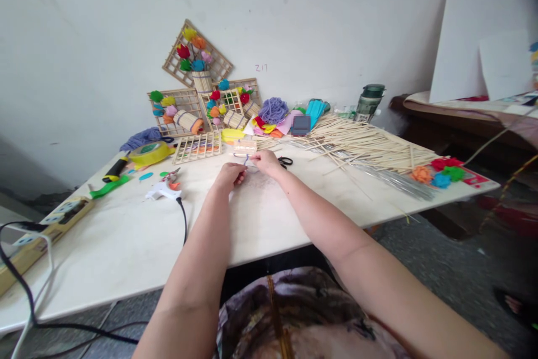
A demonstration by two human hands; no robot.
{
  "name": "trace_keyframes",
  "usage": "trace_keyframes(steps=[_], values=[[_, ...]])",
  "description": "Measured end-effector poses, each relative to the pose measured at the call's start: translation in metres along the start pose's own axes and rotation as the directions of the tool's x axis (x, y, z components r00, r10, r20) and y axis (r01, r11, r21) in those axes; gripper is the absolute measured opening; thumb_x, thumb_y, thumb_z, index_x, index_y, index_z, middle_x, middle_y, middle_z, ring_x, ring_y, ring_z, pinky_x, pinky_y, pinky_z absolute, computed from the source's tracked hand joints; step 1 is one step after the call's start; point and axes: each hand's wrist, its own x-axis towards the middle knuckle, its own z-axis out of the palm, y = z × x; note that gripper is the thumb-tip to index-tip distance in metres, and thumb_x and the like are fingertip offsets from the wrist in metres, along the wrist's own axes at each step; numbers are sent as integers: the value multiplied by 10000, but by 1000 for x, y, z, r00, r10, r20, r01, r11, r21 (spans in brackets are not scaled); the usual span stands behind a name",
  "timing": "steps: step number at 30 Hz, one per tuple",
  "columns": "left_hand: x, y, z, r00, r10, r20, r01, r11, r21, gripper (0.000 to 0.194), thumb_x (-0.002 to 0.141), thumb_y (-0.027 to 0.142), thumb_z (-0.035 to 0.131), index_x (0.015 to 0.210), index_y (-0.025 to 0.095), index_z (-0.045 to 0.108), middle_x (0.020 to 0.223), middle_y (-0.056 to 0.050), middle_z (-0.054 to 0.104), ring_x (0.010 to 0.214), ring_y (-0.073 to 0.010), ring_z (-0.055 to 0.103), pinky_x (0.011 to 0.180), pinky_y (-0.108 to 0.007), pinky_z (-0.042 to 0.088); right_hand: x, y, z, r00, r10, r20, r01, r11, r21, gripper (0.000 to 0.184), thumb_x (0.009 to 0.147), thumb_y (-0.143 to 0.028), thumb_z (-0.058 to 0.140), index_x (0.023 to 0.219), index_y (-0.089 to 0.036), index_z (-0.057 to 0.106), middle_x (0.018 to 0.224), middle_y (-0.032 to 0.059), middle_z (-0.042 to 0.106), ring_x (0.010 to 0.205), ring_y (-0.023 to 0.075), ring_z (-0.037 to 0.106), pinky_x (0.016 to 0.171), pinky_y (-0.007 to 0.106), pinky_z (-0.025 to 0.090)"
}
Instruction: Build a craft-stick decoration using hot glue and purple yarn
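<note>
Both my arms reach out over a white table [126,236]. My left hand [229,175] is curled closed, and my right hand [266,162] is closed beside it. Between them runs a thin purple string or yarn [246,163], pinched by the fingers of both. Just beyond the hands lies a small bundle of short wooden sticks [245,147]. Black-handled scissors [286,162] lie right next to my right hand.
A white glue gun [162,190] with a black cord lies left of my hands. Green tape roll [150,153], power strip [46,224] at left. Stick lattices with coloured pom-pom flowers [197,76] lean on the wall. A pile of long wooden sticks [370,146] and a bottle [370,101] are at right.
</note>
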Motion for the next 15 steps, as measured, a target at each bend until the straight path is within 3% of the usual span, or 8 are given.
trace_keyframes(steps=[5, 9, 15], values=[[2, -4, -4, 998, 3, 63, -5, 999, 38, 202, 703, 220, 620, 544, 140, 526, 408, 29, 462, 330, -56, 378, 372, -201, 240, 0, -6, 12, 994, 19, 106, -33, 991, 132, 201, 730, -149, 554, 817, -168, 734, 811, 9, 711, 769, 133, 620, 666, 186, 420], [3, -5, -5, 997, 3, 83, -5, 1000, 17, 187, 690, 218, 634, 553, 140, 534, 425, 29, 479, 346, -54, 392, 377, -195, 255, -2, -9, 10, 988, 40, 149, -52, 996, 74, 179, 709, -146, 536, 675, -148, 711, 661, 9, 655, 669, 136, 581, 594, 201, 388], [0, -2, -5, 998, -8, 70, 7, 1000, 12, 119, 679, 177, 602, 580, 130, 558, 444, 22, 501, 359, -56, 415, 387, -189, 287, 1, -8, 5, 984, 88, 156, -94, 995, 32, 144, 696, -201, 562, 601, -170, 665, 608, 8, 597, 666, 165, 559, 627, 236, 408]])
